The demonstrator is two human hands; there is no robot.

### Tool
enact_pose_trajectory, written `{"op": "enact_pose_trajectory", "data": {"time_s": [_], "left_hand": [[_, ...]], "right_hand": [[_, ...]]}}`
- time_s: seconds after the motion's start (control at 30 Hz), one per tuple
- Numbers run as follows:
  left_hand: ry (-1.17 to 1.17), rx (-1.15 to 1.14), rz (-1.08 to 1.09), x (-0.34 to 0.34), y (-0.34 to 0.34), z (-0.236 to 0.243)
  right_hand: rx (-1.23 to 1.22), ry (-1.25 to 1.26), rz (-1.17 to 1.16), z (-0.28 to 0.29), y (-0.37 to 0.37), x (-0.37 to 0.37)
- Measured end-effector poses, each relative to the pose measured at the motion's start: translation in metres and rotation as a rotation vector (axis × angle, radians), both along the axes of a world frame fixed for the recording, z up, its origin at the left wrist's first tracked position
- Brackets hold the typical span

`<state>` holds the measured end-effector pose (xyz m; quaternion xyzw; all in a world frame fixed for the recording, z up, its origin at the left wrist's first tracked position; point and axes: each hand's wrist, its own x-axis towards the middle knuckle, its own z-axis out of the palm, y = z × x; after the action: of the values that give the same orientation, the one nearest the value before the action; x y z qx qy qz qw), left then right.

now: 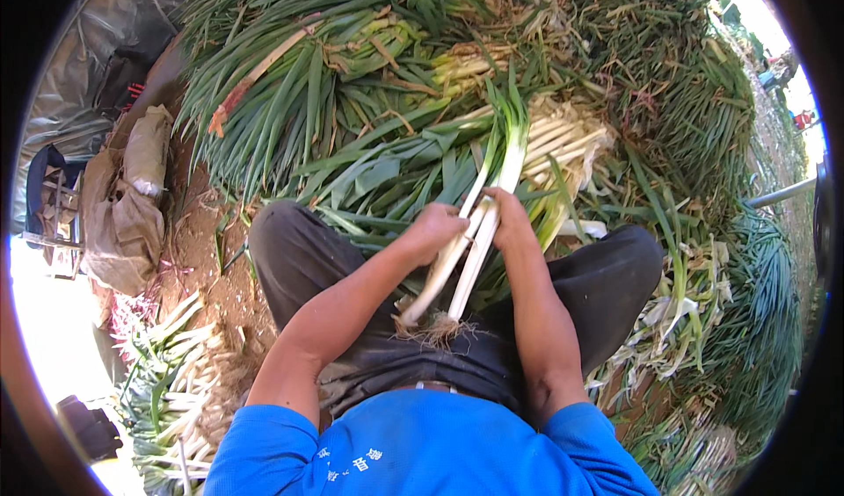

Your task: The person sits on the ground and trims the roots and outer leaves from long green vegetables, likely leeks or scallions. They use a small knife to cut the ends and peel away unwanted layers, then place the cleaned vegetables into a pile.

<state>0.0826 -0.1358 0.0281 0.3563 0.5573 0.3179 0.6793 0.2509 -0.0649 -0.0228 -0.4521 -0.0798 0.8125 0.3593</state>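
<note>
Between my knees I hold a few long green onions with thick white stalks. Their shaggy roots rest against my lap, and the green tops point away from me. My left hand is closed around the left stalk at about its middle. On the right stalk, my right hand grips just below where the white turns green. The fingertips of both hands nearly meet, and some fingers are hidden behind the stalks. Just beyond my hands lies a bundle of peeled white stalks.
Heaps of green onions cover the ground ahead, with another pile at the far right. Stripped leaves and skins lie beside my right knee. Trimmed onions are at the lower left, near brown sacks.
</note>
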Motion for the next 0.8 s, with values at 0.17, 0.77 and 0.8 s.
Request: {"op": "enact_pose_trajectory", "data": {"time_s": [0.17, 0.77, 0.8], "left_hand": [[-0.03, -0.163, -0.06, -0.005, -0.017, 0.051], [-0.274, -0.369, -0.03, 0.024, -0.052, 0.049], [-0.271, -0.348, -0.043, 0.022, -0.05, 0.048]], "right_hand": [[0.01, 0.126, -0.08, -0.005, 0.013, 0.011], [0.082, -0.304, -0.321, 0.015, -0.011, 0.002], [0.074, -0.359, -0.271, 0.02, -0.018, -0.007]]}}
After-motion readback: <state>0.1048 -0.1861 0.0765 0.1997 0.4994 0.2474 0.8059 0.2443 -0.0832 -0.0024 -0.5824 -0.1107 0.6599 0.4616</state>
